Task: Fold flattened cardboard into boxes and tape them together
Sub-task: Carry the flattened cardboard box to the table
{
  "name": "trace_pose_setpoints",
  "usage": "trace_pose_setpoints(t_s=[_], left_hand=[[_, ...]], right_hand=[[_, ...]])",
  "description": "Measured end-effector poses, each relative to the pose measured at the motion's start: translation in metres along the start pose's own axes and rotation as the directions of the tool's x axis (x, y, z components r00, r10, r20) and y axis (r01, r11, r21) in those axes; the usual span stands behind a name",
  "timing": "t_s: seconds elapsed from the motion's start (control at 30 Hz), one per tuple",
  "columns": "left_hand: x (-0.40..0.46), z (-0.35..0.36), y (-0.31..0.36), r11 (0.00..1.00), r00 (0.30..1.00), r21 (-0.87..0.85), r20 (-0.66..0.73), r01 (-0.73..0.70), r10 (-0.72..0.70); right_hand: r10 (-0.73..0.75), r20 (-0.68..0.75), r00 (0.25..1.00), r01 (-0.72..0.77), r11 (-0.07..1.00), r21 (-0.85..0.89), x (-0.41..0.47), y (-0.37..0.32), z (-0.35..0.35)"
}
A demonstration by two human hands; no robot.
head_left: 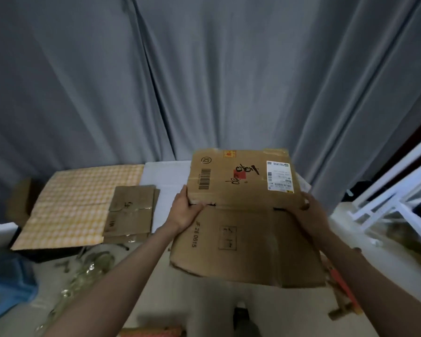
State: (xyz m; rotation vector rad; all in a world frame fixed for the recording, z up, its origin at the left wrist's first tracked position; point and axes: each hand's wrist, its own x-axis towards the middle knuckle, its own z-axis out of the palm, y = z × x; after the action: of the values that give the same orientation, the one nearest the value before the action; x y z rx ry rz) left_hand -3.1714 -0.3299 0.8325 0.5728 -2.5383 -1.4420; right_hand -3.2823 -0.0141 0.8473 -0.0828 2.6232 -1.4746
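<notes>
Far left of the frame, a blue plastic stool [7, 283] is sitting on the floor, and just right of it a yellow-and-white checked sheet [75, 205] is lying flat over the left part of the desk [167, 173]. On its right edge a small stack of flattened brown cardboard pieces [131, 212] is waiting, probably parked there so it's within reach for the next box. Below that, lower left, something clear and crinkly like plastic wrap [88, 266] is lying on the floor; can't tell exactly what.

Middle of the frame is the main thing: a large flattened brown cardboard box with a barcode, black scribbles and a white shipping label [241, 210], being held up in the air in front of the desk, not resting on it. The left hand [185, 210] is gripping its left edge right at the crease, thumb on top, fingers curled under. The right hand [311, 210] is gripping the right edge at the same crease, fingers wrapped over the rim. My guess is holding both ends of the fold line gives leverage for popping it open into a box, so this looks like the very start.

Behind everything, grey curtains [204, 81] are hanging across the whole background. Far right, a white frame of bars [384, 200] is leaning in over a white surface.
</notes>
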Motion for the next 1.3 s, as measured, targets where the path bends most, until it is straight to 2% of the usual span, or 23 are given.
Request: trace_pose_setpoints(t_s=[0.1,0.27,0.37,0.53,0.73,0.9,1.03,1.23,1.3], left_hand=[[0.042,-0.005,-0.017,0.997,0.996,0.006,-0.042,0.081,-0.081],[0.107,-0.015,-0.037,0.979,0.975,-0.009,-0.092,0.203,-0.203],[0.134,-0.024,-0.05,0.967,0.959,-0.015,-0.127,0.253,-0.253],[0.158,-0.052,-0.07,0.939,0.921,-0.04,-0.186,0.342,-0.344],[0.194,-0.088,-0.094,0.926,0.902,0.05,-0.252,0.375,-0.351],[0.233,-0.109,-0.126,0.941,0.926,0.045,-0.2,0.336,-0.321],[0.266,-0.122,-0.167,0.947,0.953,0.123,-0.107,0.296,-0.284],[0.3,-0.154,-0.241,0.95,0.963,0.158,-0.009,0.268,-0.27],[0.308,-0.166,-0.263,0.952,0.959,0.139,0.037,0.274,-0.281]], right_hand=[[0.012,0.104,0.994,-0.014,1.0,0.021,0.056,-0.007,0.034],[0.011,0.167,0.986,-0.018,0.999,0.04,0.142,-0.02,0.081],[0.025,0.255,0.967,-0.031,0.999,0.02,0.184,-0.027,0.111],[0.002,0.316,0.949,-0.011,1.0,0.029,0.229,-0.051,0.164],[0.028,0.393,0.919,-0.069,0.993,0.092,0.262,-0.077,0.217],[0.074,0.355,0.932,-0.113,0.99,0.089,0.276,-0.078,0.252],[0.115,0.293,0.949,-0.14,0.988,0.066,0.272,-0.075,0.287],[0.196,0.192,0.962,-0.19,0.98,-0.053,0.245,-0.076,0.356],[0.222,0.156,0.962,-0.219,0.975,-0.039,0.237,-0.074,0.381]])
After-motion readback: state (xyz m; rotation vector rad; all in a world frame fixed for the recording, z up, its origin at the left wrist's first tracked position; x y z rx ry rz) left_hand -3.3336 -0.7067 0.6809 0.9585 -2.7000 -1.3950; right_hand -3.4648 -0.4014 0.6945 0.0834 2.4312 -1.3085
